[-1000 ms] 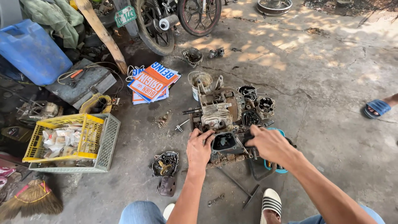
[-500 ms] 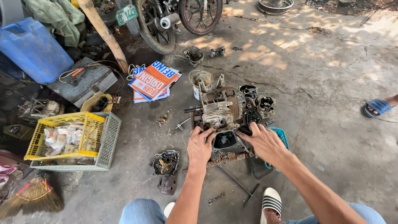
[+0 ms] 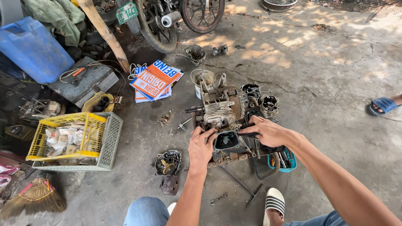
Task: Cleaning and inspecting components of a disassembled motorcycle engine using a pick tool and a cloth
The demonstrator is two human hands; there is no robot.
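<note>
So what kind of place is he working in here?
Most likely an informal motorcycle repair yard: a greasy grey metal engine block sits on the cracked concrete floor under both hands, a parked motorcycle's black rear wheel stands behind, and a long T-handle wrench lies nearby.

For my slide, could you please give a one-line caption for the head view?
Both hands, left and right, rest on a dismantled engine on the concrete floor.
</note>
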